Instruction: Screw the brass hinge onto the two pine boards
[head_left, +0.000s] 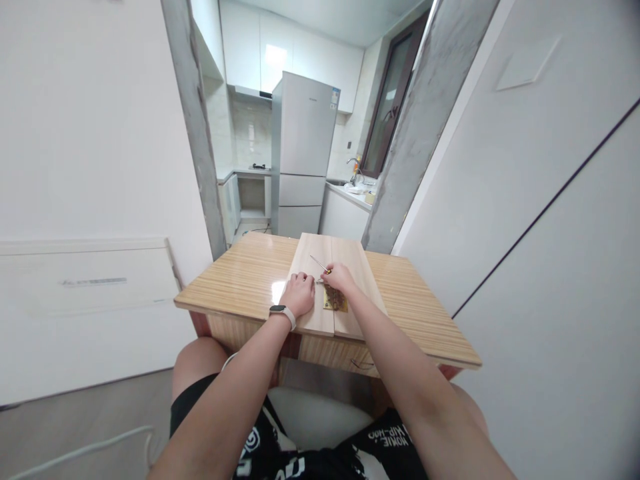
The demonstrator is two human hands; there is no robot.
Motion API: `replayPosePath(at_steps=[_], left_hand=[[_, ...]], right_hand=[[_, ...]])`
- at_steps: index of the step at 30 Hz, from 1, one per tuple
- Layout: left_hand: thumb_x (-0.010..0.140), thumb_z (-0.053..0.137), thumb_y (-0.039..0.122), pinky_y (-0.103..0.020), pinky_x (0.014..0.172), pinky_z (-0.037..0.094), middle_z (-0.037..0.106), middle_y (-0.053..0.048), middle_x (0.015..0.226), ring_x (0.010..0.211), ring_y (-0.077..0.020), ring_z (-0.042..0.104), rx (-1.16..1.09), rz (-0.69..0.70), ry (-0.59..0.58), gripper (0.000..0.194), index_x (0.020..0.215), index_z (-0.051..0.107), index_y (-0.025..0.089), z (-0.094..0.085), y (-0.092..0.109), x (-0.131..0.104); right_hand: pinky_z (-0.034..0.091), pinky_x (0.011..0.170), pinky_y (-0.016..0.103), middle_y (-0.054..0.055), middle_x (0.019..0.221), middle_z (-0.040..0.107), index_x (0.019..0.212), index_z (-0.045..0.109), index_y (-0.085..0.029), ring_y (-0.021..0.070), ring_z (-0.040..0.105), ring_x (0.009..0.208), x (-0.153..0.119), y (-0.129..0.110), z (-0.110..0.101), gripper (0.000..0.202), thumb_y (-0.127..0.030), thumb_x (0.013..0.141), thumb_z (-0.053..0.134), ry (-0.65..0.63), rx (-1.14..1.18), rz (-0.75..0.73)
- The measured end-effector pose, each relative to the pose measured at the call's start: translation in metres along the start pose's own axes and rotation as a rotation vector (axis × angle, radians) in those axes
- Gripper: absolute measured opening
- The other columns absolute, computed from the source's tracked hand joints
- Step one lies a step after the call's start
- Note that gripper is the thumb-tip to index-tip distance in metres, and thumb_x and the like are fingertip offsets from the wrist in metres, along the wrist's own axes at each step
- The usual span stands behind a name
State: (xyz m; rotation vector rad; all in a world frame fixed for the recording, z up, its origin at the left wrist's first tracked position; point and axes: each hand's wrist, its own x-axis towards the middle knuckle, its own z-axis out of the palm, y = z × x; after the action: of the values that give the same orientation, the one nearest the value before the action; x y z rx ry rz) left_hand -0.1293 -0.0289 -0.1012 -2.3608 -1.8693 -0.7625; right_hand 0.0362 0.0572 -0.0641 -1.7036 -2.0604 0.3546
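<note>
Right hand (pixel 337 276) gripping a slim metal-shafted screwdriver (pixel 319 263), left hand (pixel 300 294) palm-down beside it on pale wooden boards (pixel 314 322), grip unclear

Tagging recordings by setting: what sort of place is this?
Probably a home, at a table facing a kitchen: a fridge, white wall cabinets and a sink tap show beyond the opening.

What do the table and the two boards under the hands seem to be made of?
The striped yellow-brown table: probably wood or wood-look laminate, glossy; light reflects brightly beside the left hand.

The two pale, flat boards: apparently bare wood, matt, with faint grain and no bright reflection.
</note>
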Motion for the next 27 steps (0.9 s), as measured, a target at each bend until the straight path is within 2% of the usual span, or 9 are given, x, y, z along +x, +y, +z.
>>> replayPosePath(at_steps=[5, 8, 10, 12, 15, 18, 21, 24, 27], left_hand=[[0.108, 0.045, 0.032, -0.045, 0.103, 0.045, 0.061, -0.015, 0.127, 0.117, -0.0305, 0.052, 0.002, 0.007, 0.008, 0.029, 0.127, 0.064, 0.021, 0.000, -0.001, 0.000], [0.108, 0.045, 0.031, -0.044, 0.104, 0.044, 0.061, -0.014, 0.127, 0.117, -0.0303, 0.053, -0.009, 0.002, -0.002, 0.028, 0.127, 0.064, 0.021, 0.000, -0.001, 0.001], [0.108, 0.045, 0.030, -0.044, 0.104, 0.044, 0.061, -0.015, 0.127, 0.117, -0.0303, 0.052, -0.015, 0.003, -0.002, 0.029, 0.127, 0.064, 0.021, 0.000, -0.001, 0.001], [0.108, 0.045, 0.030, -0.045, 0.104, 0.044, 0.061, -0.015, 0.128, 0.118, -0.0304, 0.052, -0.019, 0.005, -0.002, 0.029, 0.128, 0.064, 0.022, 0.000, -0.001, 0.001], [0.107, 0.046, 0.031, -0.045, 0.105, 0.043, 0.060, -0.014, 0.129, 0.119, -0.0303, 0.052, -0.028, -0.001, -0.009, 0.028, 0.127, 0.064, 0.022, 0.001, -0.002, 0.000], [0.108, 0.045, 0.031, -0.045, 0.105, 0.043, 0.060, -0.014, 0.129, 0.118, -0.0301, 0.052, -0.030, -0.006, -0.009, 0.028, 0.127, 0.064, 0.022, 0.001, -0.002, 0.000], [0.108, 0.045, 0.032, -0.044, 0.105, 0.043, 0.060, -0.014, 0.130, 0.117, -0.0300, 0.052, -0.030, -0.004, -0.008, 0.028, 0.126, 0.064, 0.022, 0.002, -0.001, 0.000], [0.108, 0.045, 0.032, -0.044, 0.104, 0.043, 0.060, -0.014, 0.129, 0.117, -0.0300, 0.052, -0.030, -0.005, -0.008, 0.028, 0.126, 0.064, 0.022, 0.002, -0.001, 0.000], [0.108, 0.044, 0.032, -0.045, 0.105, 0.043, 0.060, -0.015, 0.130, 0.118, -0.0300, 0.052, -0.027, -0.005, -0.011, 0.029, 0.126, 0.065, 0.022, 0.002, -0.001, 0.001]], right_hand=[[0.043, 0.069, 0.025, 0.009, 0.088, 0.080, 0.090, 0.081, -0.018, 0.0187, 0.070, 0.080, -0.002, 0.000, -0.014, 0.020, -0.037, 0.084, 0.076, 0.005, 0.000, -0.023], [0.046, 0.072, 0.026, 0.009, 0.087, 0.079, 0.091, 0.080, -0.017, 0.0199, 0.070, 0.082, -0.001, 0.004, -0.029, 0.017, -0.024, 0.087, 0.065, 0.034, 0.078, -0.059], [0.048, 0.072, 0.026, 0.006, 0.085, 0.077, 0.097, 0.079, -0.017, 0.0190, 0.069, 0.078, -0.002, 0.011, -0.040, 0.022, -0.015, 0.084, 0.060, 0.009, 0.204, -0.083], [0.050, 0.069, 0.026, 0.004, 0.086, 0.075, 0.109, 0.076, -0.018, 0.0173, 0.069, 0.072, -0.006, 0.017, -0.052, 0.032, -0.012, 0.080, 0.064, 0.028, 0.351, -0.085], [0.052, 0.066, 0.027, 0.004, 0.095, 0.074, 0.121, 0.068, -0.021, 0.0157, 0.069, 0.069, -0.018, 0.023, -0.072, 0.044, -0.019, 0.077, 0.073, 0.186, 0.536, -0.093], [0.055, 0.068, 0.029, 0.004, 0.097, 0.076, 0.114, 0.063, -0.022, 0.0169, 0.070, 0.073, -0.032, 0.019, -0.089, 0.042, -0.030, 0.077, 0.081, 0.390, 0.713, -0.122], [0.056, 0.073, 0.030, 0.004, 0.092, 0.076, 0.108, 0.061, -0.022, 0.0193, 0.071, 0.080, -0.043, 0.008, -0.098, 0.045, -0.038, 0.074, 0.086, 0.498, 0.886, -0.126], [0.057, 0.080, 0.030, 0.002, 0.090, 0.072, 0.103, 0.061, -0.024, 0.0185, 0.071, 0.087, -0.047, -0.006, -0.096, 0.034, -0.042, 0.081, 0.079, 0.485, 1.144, -0.152], [0.056, 0.073, 0.028, -0.002, 0.080, 0.061, 0.097, 0.058, -0.026, 0.0151, 0.066, 0.075, -0.048, -0.020, -0.090, 0.021, -0.040, 0.086, 0.070, 0.433, 1.410, -0.146]])
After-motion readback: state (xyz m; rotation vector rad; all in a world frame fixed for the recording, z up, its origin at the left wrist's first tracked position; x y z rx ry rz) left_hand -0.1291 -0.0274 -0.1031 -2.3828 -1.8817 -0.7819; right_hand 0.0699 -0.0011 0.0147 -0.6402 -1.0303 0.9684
